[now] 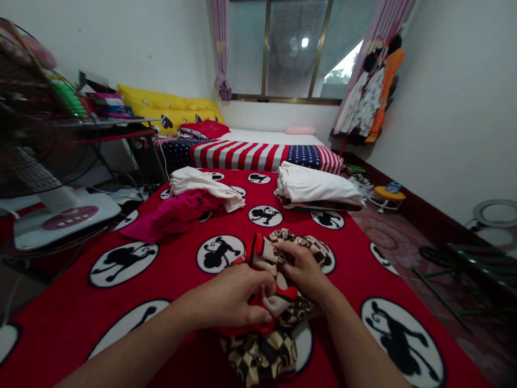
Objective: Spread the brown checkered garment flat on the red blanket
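A crumpled garment (266, 345) in brown and cream checks with red trim lies on the red bedspread (181, 280) close in front of me. My left hand (232, 299) is closed on a bunch of its red and cream cloth. My right hand (301, 267) grips the same garment from the right, fingers curled into the fabric. The two hands almost touch. Part of the garment hangs below my hands toward the near edge.
A cream cloth (205, 186) and a magenta garment (173, 215) lie at the far left of the bedspread, and a folded white stack (315, 188) at the far right. A standing fan (44, 161) is at the left. A striped bed (258, 153) is beyond; clothes (375, 91) hang by the window.
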Demonstrator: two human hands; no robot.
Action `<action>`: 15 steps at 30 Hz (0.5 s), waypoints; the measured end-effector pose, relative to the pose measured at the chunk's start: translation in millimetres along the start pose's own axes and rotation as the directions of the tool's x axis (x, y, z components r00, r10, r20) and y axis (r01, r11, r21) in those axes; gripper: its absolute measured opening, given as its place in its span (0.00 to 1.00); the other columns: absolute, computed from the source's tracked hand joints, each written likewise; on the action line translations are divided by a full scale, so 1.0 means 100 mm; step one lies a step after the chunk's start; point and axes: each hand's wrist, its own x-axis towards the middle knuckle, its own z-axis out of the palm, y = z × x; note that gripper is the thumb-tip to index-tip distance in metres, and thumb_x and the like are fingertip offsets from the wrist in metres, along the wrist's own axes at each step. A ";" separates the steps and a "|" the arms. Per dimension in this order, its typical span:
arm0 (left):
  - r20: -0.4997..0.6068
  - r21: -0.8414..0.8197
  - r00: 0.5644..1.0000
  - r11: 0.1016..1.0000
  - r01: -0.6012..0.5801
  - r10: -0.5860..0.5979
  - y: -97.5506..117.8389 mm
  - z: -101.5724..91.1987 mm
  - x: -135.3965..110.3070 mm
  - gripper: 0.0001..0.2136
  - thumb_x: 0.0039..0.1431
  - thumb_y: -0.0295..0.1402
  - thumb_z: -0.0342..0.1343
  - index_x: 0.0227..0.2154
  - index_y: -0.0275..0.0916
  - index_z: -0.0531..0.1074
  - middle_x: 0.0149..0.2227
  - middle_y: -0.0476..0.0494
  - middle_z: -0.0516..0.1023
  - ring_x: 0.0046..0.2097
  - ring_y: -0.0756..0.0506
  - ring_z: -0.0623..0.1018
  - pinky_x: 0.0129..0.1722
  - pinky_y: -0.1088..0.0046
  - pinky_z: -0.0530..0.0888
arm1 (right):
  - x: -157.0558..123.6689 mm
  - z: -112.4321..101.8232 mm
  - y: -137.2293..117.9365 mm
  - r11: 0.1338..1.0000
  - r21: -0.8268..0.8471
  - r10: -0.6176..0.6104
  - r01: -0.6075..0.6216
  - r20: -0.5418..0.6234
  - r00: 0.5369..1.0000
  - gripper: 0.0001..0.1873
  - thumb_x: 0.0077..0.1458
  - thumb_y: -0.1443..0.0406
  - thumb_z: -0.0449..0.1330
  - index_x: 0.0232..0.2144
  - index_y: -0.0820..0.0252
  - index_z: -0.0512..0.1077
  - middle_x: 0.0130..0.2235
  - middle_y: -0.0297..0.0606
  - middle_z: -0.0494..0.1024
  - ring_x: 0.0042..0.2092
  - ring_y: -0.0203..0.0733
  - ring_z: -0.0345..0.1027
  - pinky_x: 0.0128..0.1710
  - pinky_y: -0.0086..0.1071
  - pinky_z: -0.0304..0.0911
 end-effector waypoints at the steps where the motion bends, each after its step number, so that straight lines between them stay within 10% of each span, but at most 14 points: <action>1: 0.008 -0.021 1.000 1.000 -0.005 0.005 0.00 -0.07 -0.03 0.08 0.47 0.31 0.62 0.32 0.41 0.73 0.31 0.52 0.74 0.32 0.49 0.72 0.30 0.78 0.64 | 0.00 -0.04 0.01 1.000 0.010 0.030 -0.029 -0.055 0.998 0.19 0.44 0.73 0.56 0.39 0.58 0.77 0.41 0.39 0.80 0.44 0.45 0.71 0.47 0.38 0.64; 3: -0.023 -0.082 0.999 0.996 0.020 -0.022 -0.05 -0.24 -0.09 0.08 0.47 0.31 0.61 0.32 0.40 0.72 0.29 0.53 0.74 0.30 0.50 0.72 0.28 0.79 0.64 | 0.01 -0.14 0.04 0.990 0.090 0.123 -0.105 -0.223 0.967 0.09 0.47 0.68 0.58 0.32 0.59 0.77 0.33 0.37 0.79 0.37 0.43 0.71 0.39 0.35 0.65; 6: -0.215 -0.165 0.971 0.984 0.071 -0.106 -0.26 -0.48 -0.15 0.06 0.48 0.32 0.59 0.30 0.40 0.71 0.27 0.52 0.73 0.29 0.49 0.72 0.27 0.78 0.66 | 0.01 -0.31 0.07 0.917 0.378 0.320 -0.127 -0.508 0.799 0.10 0.49 0.59 0.60 0.34 0.58 0.73 0.28 0.33 0.76 0.28 0.39 0.68 0.28 0.31 0.64; 9: -0.532 -0.223 0.832 0.974 0.039 -0.156 -0.55 -0.65 -0.14 0.06 0.44 0.32 0.61 0.26 0.39 0.70 0.25 0.50 0.72 0.28 0.47 0.73 0.26 0.76 0.68 | 0.04 -0.42 0.06 0.784 0.621 0.472 0.016 -0.613 0.634 0.14 0.46 0.57 0.62 0.35 0.56 0.69 0.26 0.29 0.73 0.22 0.36 0.67 0.23 0.31 0.63; 12: -0.717 -0.316 0.665 0.948 -0.044 -0.208 -0.71 -0.76 -0.11 0.07 0.40 0.29 0.62 0.22 0.39 0.68 0.25 0.48 0.72 0.28 0.46 0.74 0.26 0.74 0.69 | 0.06 -0.46 0.03 0.692 0.711 0.516 0.125 -0.608 0.604 0.14 0.41 0.60 0.63 0.32 0.57 0.69 0.25 0.28 0.72 0.20 0.36 0.67 0.20 0.30 0.63; 15: -0.715 -0.468 0.652 0.866 -0.178 -0.252 -0.63 -0.81 -0.17 0.12 0.35 0.29 0.66 0.20 0.39 0.66 0.25 0.48 0.72 0.28 0.46 0.74 0.26 0.73 0.70 | 0.02 -0.54 0.03 0.633 0.756 0.499 0.166 -0.562 0.659 0.09 0.39 0.62 0.63 0.24 0.57 0.68 0.19 0.26 0.67 0.15 0.30 0.57 0.13 0.26 0.52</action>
